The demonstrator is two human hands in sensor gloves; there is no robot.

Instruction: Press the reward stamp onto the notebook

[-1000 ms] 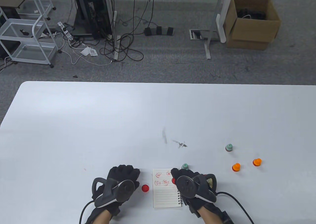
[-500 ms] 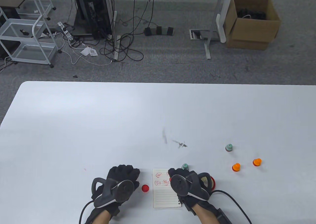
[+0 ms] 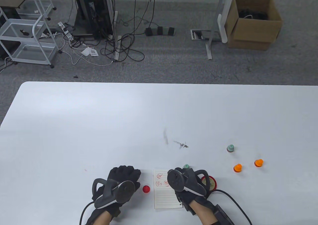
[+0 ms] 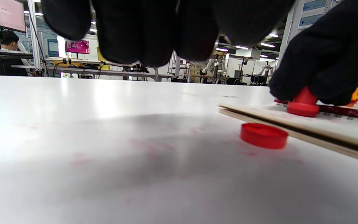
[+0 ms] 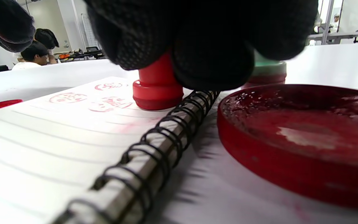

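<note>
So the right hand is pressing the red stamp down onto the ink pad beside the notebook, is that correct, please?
Not quite. The right hand does grip the red stamp, but the stamp stands on the notebook page, close to the spiral binding, not on the ink pad. The pad lies bare beside the notebook. The right wrist view shows this plainly.

Robotics lab: beyond white table [image 3: 99, 110], grey carpet, cable tangle [image 3: 124, 43], wire cart [image 3: 27, 41], cardboard box [image 3: 253, 21]; robot arms [image 4: 210, 67] far behind.

table far half [image 3: 124, 110]: open | ink pad [image 3: 211, 182], green stamp [image 3: 185, 167]: crowd notebook's [image 3: 164, 197] right
</note>
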